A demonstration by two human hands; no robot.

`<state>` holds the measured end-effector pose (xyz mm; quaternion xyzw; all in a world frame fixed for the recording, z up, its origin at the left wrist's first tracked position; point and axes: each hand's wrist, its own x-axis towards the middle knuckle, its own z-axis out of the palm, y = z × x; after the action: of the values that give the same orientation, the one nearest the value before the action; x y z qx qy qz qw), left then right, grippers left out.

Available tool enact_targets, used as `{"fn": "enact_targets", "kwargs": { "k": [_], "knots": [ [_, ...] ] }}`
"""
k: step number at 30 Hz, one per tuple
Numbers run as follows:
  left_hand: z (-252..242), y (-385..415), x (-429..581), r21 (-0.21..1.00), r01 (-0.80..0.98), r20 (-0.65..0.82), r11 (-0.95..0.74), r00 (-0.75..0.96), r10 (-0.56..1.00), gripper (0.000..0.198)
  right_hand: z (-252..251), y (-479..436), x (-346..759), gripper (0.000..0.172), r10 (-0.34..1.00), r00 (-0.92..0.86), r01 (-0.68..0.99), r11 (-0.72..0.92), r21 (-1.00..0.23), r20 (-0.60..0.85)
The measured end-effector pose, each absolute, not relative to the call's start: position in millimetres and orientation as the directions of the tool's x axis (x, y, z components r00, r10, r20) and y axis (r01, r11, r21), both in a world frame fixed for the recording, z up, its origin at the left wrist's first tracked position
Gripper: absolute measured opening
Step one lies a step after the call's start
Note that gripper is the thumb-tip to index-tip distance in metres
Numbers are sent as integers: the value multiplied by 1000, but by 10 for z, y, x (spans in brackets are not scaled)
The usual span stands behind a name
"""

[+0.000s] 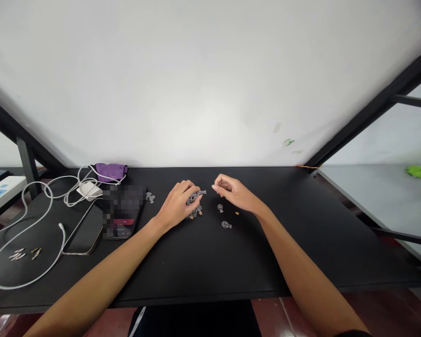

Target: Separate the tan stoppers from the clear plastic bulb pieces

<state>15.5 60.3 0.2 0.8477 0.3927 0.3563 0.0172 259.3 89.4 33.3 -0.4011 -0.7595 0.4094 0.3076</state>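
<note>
My left hand (178, 204) rests on a small pile of tiny clear glass bottles (195, 211) at the middle of the black table (203, 262), fingers curled round one clear bottle (199, 193) that sticks out to the right. My right hand (231, 192) hovers just to the right of it, fingers pinched together on something too small to make out. Two loose clear bottles (220, 208) (226, 225) and a tiny brown cork (237, 213) lie below my right hand.
Left of the hands lie two phones (121, 220) (84, 234), white cables (38, 206), a white charger (89, 189), a purple pouch (110, 171) and small metal bits (24, 254). A white wall rises behind the table. Another grey table (382, 196) stands at right.
</note>
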Motion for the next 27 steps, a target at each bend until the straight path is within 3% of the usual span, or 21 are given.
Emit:
{"fn": "enact_targets", "kwargs": {
  "k": [8, 13, 19, 27],
  "knots": [
    [85, 466, 214, 81, 562, 452, -823, 716, 532, 23, 457, 1048, 3139, 37, 756, -633, 494, 230, -838, -166],
    [68, 396, 250, -2, 501, 376, -866, 803, 463, 26, 495, 1048, 3307, 42, 673, -641, 610, 152, -778, -370],
    [67, 365, 282, -11, 480, 338, -877, 827, 449, 25, 452, 1084, 3349, 41, 641, -627, 668, 150, -729, -443],
    [59, 349, 296, 17, 459, 316, -889, 841, 440, 29, 421, 1101, 3374, 45, 631, -643, 650, 149, -745, -434]
  ]
}}
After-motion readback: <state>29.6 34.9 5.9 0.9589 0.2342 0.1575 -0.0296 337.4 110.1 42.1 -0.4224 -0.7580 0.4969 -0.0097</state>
